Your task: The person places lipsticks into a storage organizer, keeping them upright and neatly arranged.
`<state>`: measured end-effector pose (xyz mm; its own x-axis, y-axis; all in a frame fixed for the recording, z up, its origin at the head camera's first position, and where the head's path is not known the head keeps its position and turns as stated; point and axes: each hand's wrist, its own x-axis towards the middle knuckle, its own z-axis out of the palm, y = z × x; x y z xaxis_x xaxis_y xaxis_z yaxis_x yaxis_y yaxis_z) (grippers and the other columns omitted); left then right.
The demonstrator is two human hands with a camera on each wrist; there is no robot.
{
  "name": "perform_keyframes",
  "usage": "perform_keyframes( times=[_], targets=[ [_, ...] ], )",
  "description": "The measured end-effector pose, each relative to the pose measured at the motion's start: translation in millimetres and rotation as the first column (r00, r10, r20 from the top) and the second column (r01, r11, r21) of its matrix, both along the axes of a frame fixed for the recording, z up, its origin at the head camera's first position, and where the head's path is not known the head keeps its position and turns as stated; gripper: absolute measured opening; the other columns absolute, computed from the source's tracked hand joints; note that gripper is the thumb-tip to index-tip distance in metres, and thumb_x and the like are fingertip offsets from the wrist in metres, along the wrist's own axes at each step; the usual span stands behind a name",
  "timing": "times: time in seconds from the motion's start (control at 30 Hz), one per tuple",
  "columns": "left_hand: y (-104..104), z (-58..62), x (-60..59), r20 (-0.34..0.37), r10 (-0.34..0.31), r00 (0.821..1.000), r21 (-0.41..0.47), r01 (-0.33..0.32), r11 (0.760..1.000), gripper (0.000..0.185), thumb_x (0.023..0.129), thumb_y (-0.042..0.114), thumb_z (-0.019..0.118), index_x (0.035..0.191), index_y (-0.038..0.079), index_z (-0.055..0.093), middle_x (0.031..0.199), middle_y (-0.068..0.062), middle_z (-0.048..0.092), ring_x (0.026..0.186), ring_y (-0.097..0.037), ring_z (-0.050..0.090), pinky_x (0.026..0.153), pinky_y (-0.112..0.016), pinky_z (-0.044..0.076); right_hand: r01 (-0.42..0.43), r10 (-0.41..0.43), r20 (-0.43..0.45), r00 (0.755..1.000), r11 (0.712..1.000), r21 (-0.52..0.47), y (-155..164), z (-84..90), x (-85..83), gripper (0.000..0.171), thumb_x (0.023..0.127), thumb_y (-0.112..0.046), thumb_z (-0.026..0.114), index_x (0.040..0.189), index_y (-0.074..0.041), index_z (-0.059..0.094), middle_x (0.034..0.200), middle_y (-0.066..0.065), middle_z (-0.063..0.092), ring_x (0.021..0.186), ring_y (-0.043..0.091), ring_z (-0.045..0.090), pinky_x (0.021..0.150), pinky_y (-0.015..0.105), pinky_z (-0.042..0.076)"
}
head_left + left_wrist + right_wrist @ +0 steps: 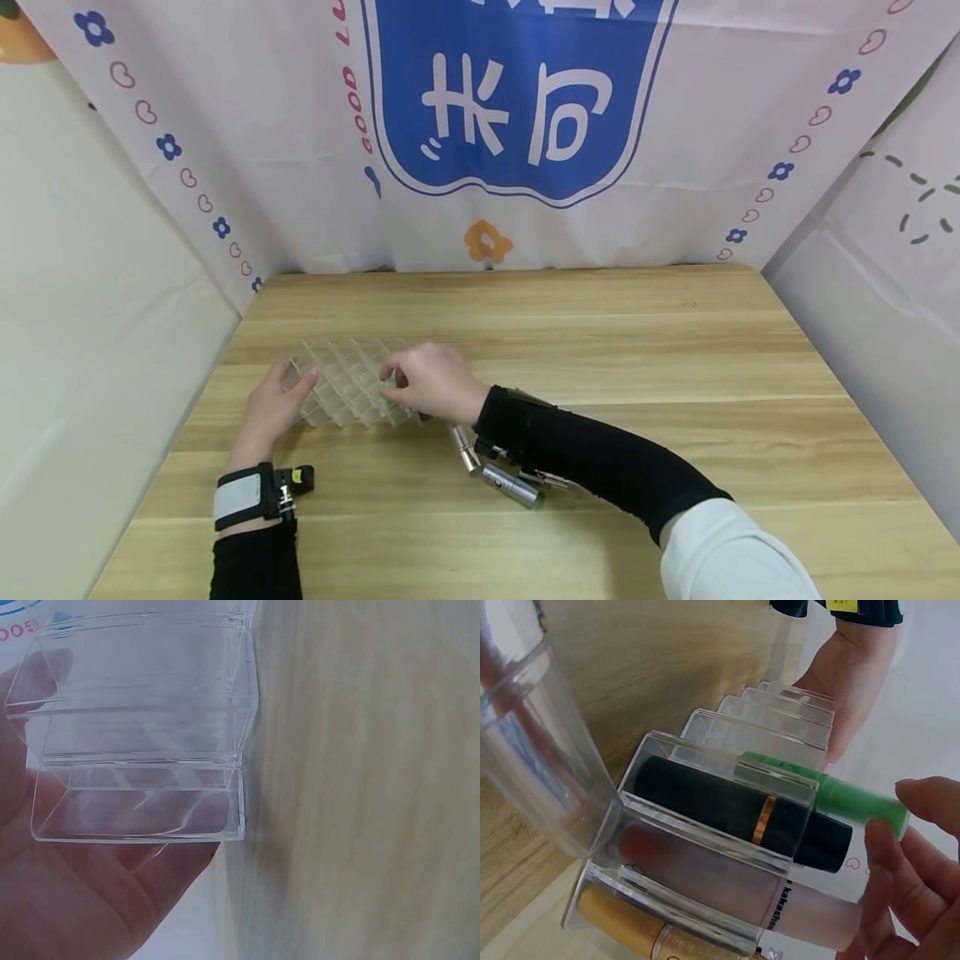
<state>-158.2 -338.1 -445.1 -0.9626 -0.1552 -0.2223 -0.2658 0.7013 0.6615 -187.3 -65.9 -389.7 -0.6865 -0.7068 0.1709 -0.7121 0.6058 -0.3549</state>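
head view: a rack [341, 381] of clear, hard-looking plastic, its thin walls crossing into diamond-shaped cells, rests on a table [600, 333] with smooth, streaked wood grain. the left hand [270, 408] holds the rack's left end, thumb and fingers parted by the plastic between them. the right hand [435, 383] is at the rack's right end, thumb and fingertips bent together. a slim metal tube [464, 450] and a thicker metal cylinder [512, 487], both silvery, lie on the near side of the rack, toward its right end.

left wrist view: the rack's end is glossy and see-through, with zigzag walls and rounded corners; parts of the left hand show through it.

right wrist view: the right hand pinches the outer end of a green tube [859, 801], parted only by the tube's width. this smooth, slender cylinder projects from the rack, its inner part visible through the clear plastic. in nearby cells of the rack lie a black tube [705, 799] with a copper-coloured band, a pinkish, translucent tube [739, 879] with dark lettering, and an amber tube [622, 919] with a pale ring.
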Motion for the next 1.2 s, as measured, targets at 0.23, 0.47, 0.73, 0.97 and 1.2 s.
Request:
perform_keyframes(
  times=[0.23, 0.47, 0.73, 0.97, 1.2],
  targets=[
    [0.6, 1.5, -0.6, 0.004, 0.001, 1.000, 0.000, -0.001, 1.000, 0.094, 0.097, 0.068, 0.033, 0.157, 0.001, 0.005, 0.158, -0.034, 0.016, 0.142, -0.057, 0.021, 0.112, -0.071, 0.024, -0.008, 0.009, -0.020, 1.000, 0.999, 0.036, -3.1, -2.1, 0.5, 0.018, 0.092, -0.035, 0.068, 0.104, -0.022, 0.073, 0.075, -0.015, 0.067, 0.065, -0.003, 0.055, 0.055, 0.010, 0.040],
    [0.2, 1.1, -0.6, -0.002, 0.003, 1.000, -0.007, -0.003, 1.000, 0.093, 0.097, 0.066, 0.033, 0.156, 0.000, 0.006, 0.157, -0.035, 0.018, 0.141, -0.057, 0.024, 0.112, -0.069, 0.025, -0.016, 0.018, -0.037, 0.999, 0.999, 0.039, -4.7, -7.1, 0.8, 0.018, 0.092, -0.034, 0.069, 0.104, -0.022, 0.073, 0.076, -0.015, 0.068, 0.065, -0.003, 0.055, 0.055, 0.009, 0.040],
    [1.4, 3.0, 0.7, 0.005, 0.002, 1.000, -0.005, -0.002, 1.000, 0.094, 0.097, 0.067, 0.033, 0.157, 0.000, 0.005, 0.158, -0.034, 0.016, 0.141, -0.057, 0.023, 0.112, -0.070, 0.024, -0.013, 0.016, -0.059, 0.998, 0.999, 0.044, -4.7, -10.8, 0.7, 0.017, 0.090, -0.032, 0.071, 0.103, -0.022, 0.074, 0.075, -0.015, 0.067, 0.068, -0.001, 0.055, 0.056, 0.010, 0.040],
    [2.7, 4.1, 2.2, 0.010, 0.008, 1.000, 0.008, -0.008, 1.000, 0.094, 0.097, 0.067, 0.034, 0.157, 0.001, 0.005, 0.158, -0.034, 0.017, 0.141, -0.056, 0.024, 0.112, -0.069, 0.025, -0.024, 0.028, -0.075, 0.997, 0.998, 0.062, -5.1, -11.9, 1.6, 0.018, 0.089, -0.031, 0.073, 0.105, -0.022, 0.074, 0.081, -0.014, 0.071, 0.071, -0.001, 0.058, 0.059, 0.010, 0.043],
    [1.8, 3.5, 1.7, 0.008, 0.004, 1.000, -0.003, -0.004, 1.000, 0.094, 0.097, 0.067, 0.033, 0.157, 0.001, 0.005, 0.158, -0.034, 0.017, 0.141, -0.056, 0.024, 0.112, -0.070, 0.025, -0.024, 0.032, -0.101, 0.994, 0.996, 0.081, -5.6, -11.8, 2.0, 0.019, 0.089, -0.032, 0.072, 0.106, -0.022, 0.075, 0.083, -0.014, 0.071, 0.073, -0.001, 0.058, 0.062, 0.011, 0.045]
  ],
)
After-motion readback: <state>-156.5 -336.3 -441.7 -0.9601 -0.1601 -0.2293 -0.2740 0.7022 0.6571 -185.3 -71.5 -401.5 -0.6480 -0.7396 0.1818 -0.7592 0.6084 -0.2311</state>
